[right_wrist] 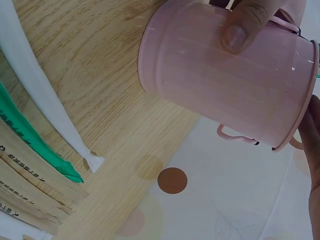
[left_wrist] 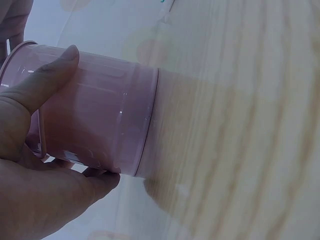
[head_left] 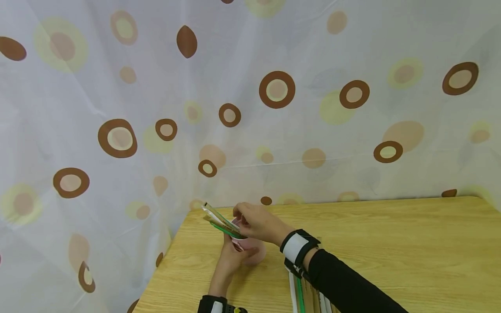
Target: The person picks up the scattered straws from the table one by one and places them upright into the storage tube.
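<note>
Bucket (head_left: 250,252) pink, in left hand (head_left: 231,261) grip | right hand (head_left: 256,224) above rim, pinching sticks (head_left: 219,219)

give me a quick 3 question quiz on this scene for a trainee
1. True or false: the left hand grips the pink bucket.
2. Which surface does the pink bucket stand on? A) metal tray B) wooden table C) carpet
3. Fill in: the right hand is at the bucket's rim, among the long wrapped ______ that stick out of it.

Key
1. True: thumb and fingers curl round its side.
2. B
3. sticks; more of them lie on the table near the right forearm.
</note>
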Motion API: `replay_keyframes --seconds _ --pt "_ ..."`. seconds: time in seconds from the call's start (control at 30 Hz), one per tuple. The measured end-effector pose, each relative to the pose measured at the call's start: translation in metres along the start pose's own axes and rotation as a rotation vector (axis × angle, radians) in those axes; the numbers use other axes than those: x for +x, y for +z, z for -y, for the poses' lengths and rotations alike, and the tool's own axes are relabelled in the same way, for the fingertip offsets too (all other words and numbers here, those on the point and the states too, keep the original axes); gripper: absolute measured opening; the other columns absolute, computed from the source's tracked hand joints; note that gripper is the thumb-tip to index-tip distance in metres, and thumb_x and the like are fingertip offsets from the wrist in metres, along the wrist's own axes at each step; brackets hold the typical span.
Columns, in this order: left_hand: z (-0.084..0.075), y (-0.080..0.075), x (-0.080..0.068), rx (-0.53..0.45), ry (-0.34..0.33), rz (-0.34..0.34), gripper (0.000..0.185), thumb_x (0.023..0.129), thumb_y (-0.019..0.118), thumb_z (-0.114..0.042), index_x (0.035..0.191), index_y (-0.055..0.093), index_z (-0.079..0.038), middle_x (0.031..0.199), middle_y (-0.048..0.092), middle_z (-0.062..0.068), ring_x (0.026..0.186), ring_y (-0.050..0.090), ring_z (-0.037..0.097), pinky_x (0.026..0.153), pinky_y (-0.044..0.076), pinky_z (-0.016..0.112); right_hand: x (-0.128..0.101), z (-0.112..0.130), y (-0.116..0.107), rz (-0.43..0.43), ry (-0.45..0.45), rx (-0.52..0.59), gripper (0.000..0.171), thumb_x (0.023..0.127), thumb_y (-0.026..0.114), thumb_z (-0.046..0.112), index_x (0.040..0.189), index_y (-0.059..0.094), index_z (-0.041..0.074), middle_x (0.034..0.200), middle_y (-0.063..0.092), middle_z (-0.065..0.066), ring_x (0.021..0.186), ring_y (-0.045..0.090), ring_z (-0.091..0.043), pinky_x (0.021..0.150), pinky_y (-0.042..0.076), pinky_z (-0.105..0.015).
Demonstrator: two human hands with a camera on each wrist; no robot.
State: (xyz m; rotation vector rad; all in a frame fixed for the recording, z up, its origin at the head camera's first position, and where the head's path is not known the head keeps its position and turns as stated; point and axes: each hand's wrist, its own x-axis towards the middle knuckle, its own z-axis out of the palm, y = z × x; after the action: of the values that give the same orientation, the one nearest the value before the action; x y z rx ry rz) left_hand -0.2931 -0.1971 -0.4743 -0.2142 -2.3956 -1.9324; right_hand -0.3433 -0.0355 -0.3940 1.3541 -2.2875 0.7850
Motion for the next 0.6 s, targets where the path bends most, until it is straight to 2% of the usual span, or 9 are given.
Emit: replay_keyframes --seconds 0.1,0.23,0.33,0.5,0.6 --pt "0.000 0.000 0.000 0.001 -0.006 -0.004 0.104 0.083 0.084 -0.008 0.157 0.013 -0.018 0.151 0.042 0.013 0.127 0.043 0.026 0.100 0.038 0.037 -0.001 0.001 0.000 -0.010 0.006 0.012 0.027 0.090 0.068 0.000 0.115 0.058 0.004 0.105 0.064 -0.007 0.089 0.061 -0.015 0.077 0.054 -0.023" --pt "0.001 0.001 0.000 -0.013 -0.004 -0.013 0.102 0.082 0.084 -0.006 0.155 0.014 -0.015 0.149 0.044 0.016 0.132 0.044 0.029 0.108 0.038 0.043 -0.002 0.003 -0.006 -0.022 0.060 0.061 0.028 0.090 0.067 -0.002 0.116 0.057 0.002 0.108 0.062 -0.009 0.092 0.061 -0.018 0.080 0.054 -0.026" --pt "0.001 0.002 0.001 -0.028 0.010 -0.015 0.101 0.081 0.085 -0.003 0.154 0.015 -0.012 0.149 0.044 0.019 0.135 0.044 0.032 0.113 0.035 0.048 -0.005 0.004 -0.017 -0.071 0.092 0.077 0.030 0.089 0.067 -0.005 0.117 0.057 0.001 0.108 0.061 -0.010 0.092 0.062 -0.019 0.081 0.055 -0.028" --pt "0.001 0.003 0.001 -0.038 0.013 -0.021 0.101 0.079 0.085 0.000 0.153 0.016 -0.009 0.148 0.043 0.022 0.136 0.043 0.036 0.115 0.033 0.052 -0.017 0.006 -0.038 -0.179 0.134 0.072 0.028 0.090 0.065 -0.006 0.116 0.057 0.000 0.106 0.062 -0.010 0.090 0.064 -0.019 0.080 0.057 -0.031" --pt "0.001 0.004 0.001 -0.032 0.011 -0.031 0.102 0.078 0.086 -0.001 0.153 0.017 -0.009 0.148 0.043 0.022 0.137 0.042 0.037 0.116 0.032 0.053 -0.029 0.007 -0.049 -0.195 0.199 0.086 0.026 0.090 0.063 -0.005 0.115 0.058 0.002 0.106 0.064 -0.010 0.089 0.064 -0.017 0.079 0.057 -0.031"
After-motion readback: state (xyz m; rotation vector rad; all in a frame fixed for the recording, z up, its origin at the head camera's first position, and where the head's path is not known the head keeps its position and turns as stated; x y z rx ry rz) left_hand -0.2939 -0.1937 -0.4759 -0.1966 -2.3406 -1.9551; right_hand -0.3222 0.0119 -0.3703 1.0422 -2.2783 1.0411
